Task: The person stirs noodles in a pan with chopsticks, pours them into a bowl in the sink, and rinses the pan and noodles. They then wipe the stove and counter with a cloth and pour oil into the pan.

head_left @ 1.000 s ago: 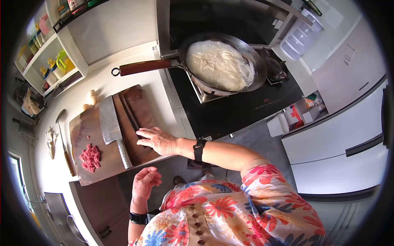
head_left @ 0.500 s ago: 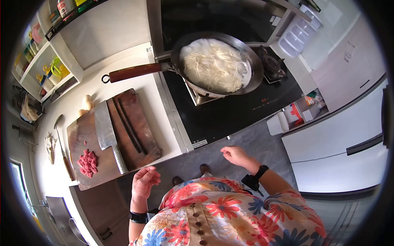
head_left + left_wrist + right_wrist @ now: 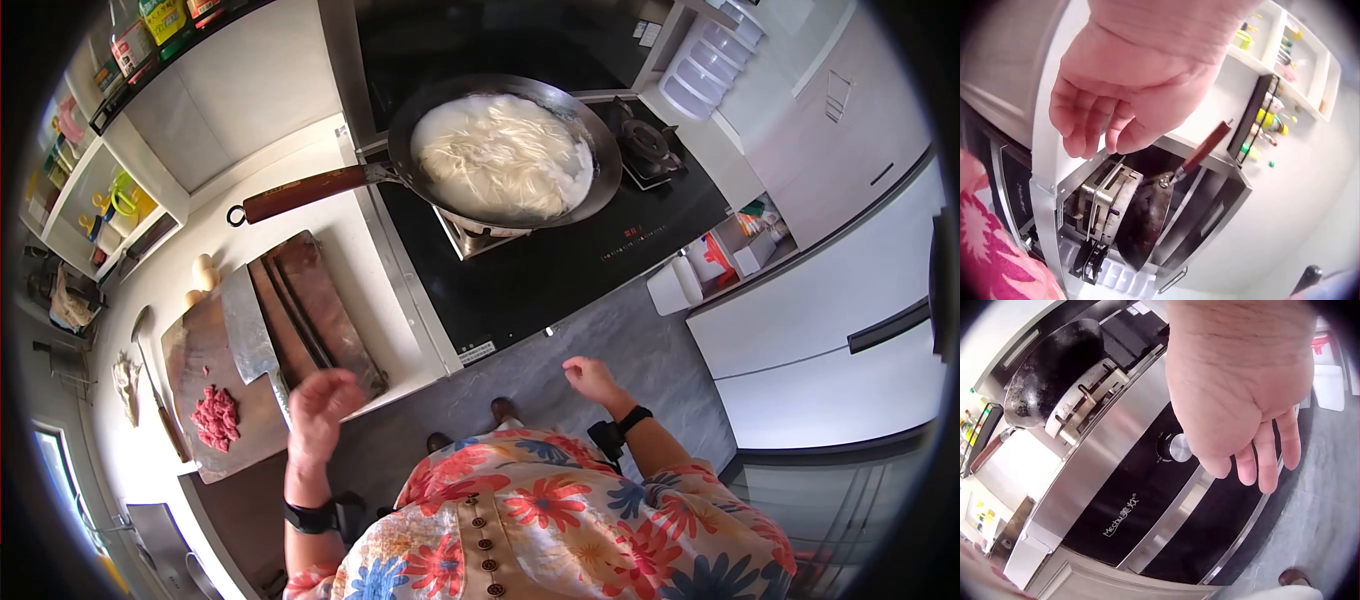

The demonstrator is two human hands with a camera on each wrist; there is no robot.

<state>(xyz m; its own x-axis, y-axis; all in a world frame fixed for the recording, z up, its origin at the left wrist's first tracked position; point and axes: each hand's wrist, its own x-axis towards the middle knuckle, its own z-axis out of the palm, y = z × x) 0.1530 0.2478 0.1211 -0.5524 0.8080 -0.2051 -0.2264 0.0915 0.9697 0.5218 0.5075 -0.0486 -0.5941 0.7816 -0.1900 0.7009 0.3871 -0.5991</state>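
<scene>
My left hand (image 3: 325,405) hangs with loosely bent fingers over the near edge of the wooden cutting board (image 3: 345,330), holding nothing. In the head view it overlaps the handle end of a cleaver (image 3: 248,325) lying on the board. A pair of dark chopsticks (image 3: 292,312) lies to the cleaver's right, and chopped red meat (image 3: 215,418) sits to its left. In front of the stove, my right hand (image 3: 592,380) is in the air, also with nothing in it. The right wrist view has its relaxed fingers (image 3: 1266,456) beside a stove knob (image 3: 1180,448).
A wok (image 3: 600,165) of noodles (image 3: 505,155) in cloudy liquid stands on the burner, its wooden handle (image 3: 305,192) reaching left over the counter. Left of the board lie a ladle (image 3: 160,400) and garlic (image 3: 126,385); eggs (image 3: 205,272) rest behind it. A drawer (image 3: 675,285) stands open at right.
My right hand has left the chopsticks on the board and drawn back to the right, in front of the stove. The left hand has risen and shifted left over the board's edge.
</scene>
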